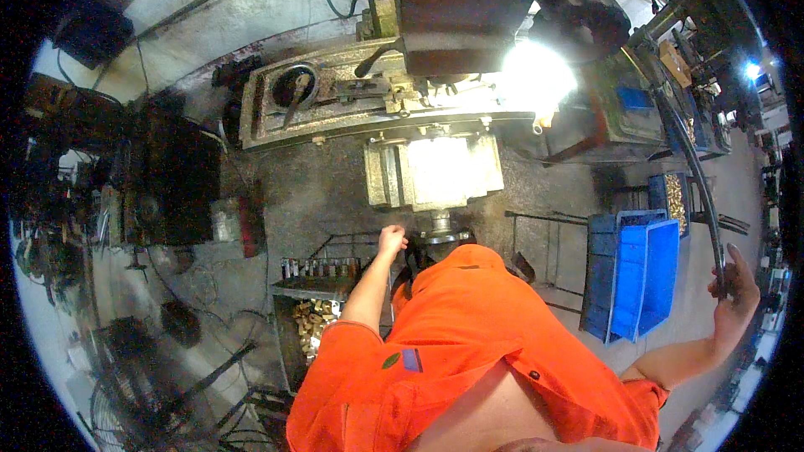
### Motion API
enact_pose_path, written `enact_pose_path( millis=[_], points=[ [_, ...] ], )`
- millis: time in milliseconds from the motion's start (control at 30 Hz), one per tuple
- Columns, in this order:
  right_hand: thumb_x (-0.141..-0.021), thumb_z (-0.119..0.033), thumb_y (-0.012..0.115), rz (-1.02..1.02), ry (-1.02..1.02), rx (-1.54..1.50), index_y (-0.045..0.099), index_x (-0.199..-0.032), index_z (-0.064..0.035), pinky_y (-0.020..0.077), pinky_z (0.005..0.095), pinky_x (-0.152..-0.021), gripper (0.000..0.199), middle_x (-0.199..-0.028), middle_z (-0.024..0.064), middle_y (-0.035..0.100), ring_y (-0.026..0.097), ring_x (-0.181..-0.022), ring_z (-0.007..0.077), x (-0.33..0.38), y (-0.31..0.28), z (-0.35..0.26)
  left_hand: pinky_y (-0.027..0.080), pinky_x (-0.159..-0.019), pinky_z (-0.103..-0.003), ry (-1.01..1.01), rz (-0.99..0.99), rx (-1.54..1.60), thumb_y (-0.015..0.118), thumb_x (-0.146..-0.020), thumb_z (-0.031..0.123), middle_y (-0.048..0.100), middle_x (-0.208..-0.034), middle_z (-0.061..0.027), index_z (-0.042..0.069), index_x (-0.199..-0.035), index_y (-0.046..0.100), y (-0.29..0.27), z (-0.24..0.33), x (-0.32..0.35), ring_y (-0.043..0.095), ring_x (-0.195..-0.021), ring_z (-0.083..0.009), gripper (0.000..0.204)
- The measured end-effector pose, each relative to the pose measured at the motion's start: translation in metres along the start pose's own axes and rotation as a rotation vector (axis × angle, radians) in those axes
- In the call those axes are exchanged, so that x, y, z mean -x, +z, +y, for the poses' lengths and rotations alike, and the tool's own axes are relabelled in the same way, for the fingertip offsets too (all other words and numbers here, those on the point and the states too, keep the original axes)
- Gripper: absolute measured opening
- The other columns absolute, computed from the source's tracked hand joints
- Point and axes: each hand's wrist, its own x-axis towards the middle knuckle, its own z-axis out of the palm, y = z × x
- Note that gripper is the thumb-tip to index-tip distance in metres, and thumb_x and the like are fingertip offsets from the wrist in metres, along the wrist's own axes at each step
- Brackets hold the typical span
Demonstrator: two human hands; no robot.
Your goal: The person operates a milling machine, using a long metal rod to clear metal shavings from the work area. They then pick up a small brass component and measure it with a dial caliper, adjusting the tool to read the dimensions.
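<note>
Our right hand (737,295) is out at the far right of our body, its grip narrow around the lower end of a long dark lever (692,159), with one finger pointing up alongside it. That lever curves down toward us on the right from the dark machinery at the far right. Our left hand (392,240) is in front of us, just left of a round dark handwheel (442,236); its fingers are curled in a narrow grip, and we cannot tell whether anything is inside it. Beyond the handwheel stands a pale, brightly lit machine block (435,172), and farther off runs the machine's long metal counter (335,130). On the counter's left part lies a round black dish (293,84) with a tool in it, and a clamp-like fixture (368,89) sits to its right. A lamp (540,79) glares at the counter's right end. Beside our left forearm, a metal bin (286,336) holds brass-coloured pieces (311,322). To our right are blue crates (649,280), with a smaller blue bin (658,194) of brass-coloured parts just beyond them. We wear an orange shirt (452,318).
</note>
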Motion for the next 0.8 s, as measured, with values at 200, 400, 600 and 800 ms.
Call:
enact_pose_path(
  millis=[200, 400, 600, 800],
  points=[
    [-0.074, -0.023, 0.05, -0.073, -0.103, -0.162, 0.051, -0.118, 0.001, 0.0389, 0.0203, -0.05, 0.05, -0.071, 0.0042, 0.057, 0.05, -0.055, 0.0085, -0.001, 0.0, 0.0, 0.044, -0.043, -0.027, -0.031, -0.035, -0.066, 0.048, -0.084, 0.013, 0.063, -0.07, -0.0116, -0.001, -0.104, 0.056, -0.006, -0.007, -0.006, 0.058, -0.051, -0.0153, 0.025],
    [-0.073, -0.008, 0.049, -0.069, 0.029, -0.161, 0.052, -0.117, -0.0007, 0.0388, 0.0195, -0.047, 0.045, -0.072, 0.0052, 0.057, 0.05, -0.054, 0.0086, -0.004, -0.003, 0.011, 0.04, -0.041, -0.026, -0.028, -0.044, -0.038, 0.048, -0.084, 0.015, 0.062, -0.068, -0.0105, 0.001, -0.101, 0.057, 0.0, -0.019, -0.008, 0.056, -0.047, -0.015, 0.024],
    [-0.072, 0.013, 0.033, 0.026, 0.177, -0.141, 0.054, -0.115, -0.0044, 0.0364, 0.0192, -0.045, 0.051, -0.071, 0.0054, 0.055, 0.049, -0.052, 0.0093, -0.006, -0.001, 0.003, 0.041, -0.04, -0.027, -0.008, -0.06, -0.003, 0.05, -0.083, 0.016, 0.06, -0.064, -0.0096, 0.0, -0.098, 0.058, 0.004, -0.032, -0.02, 0.057, -0.048, -0.0155, 0.024],
    [-0.072, 0.007, 0.042, 0.0, 0.187, -0.112, 0.056, -0.111, -0.0011, 0.0373, 0.0203, -0.043, 0.042, -0.071, 0.0058, 0.058, 0.049, -0.051, 0.0092, -0.007, 0.0, 0.001, 0.047, -0.045, -0.029, -0.007, -0.027, -0.036, 0.05, -0.081, 0.013, 0.062, -0.068, -0.0116, -0.003, -0.094, 0.06, 0.002, -0.027, -0.014, 0.06, -0.054, -0.0174, 0.023]
  ],
)
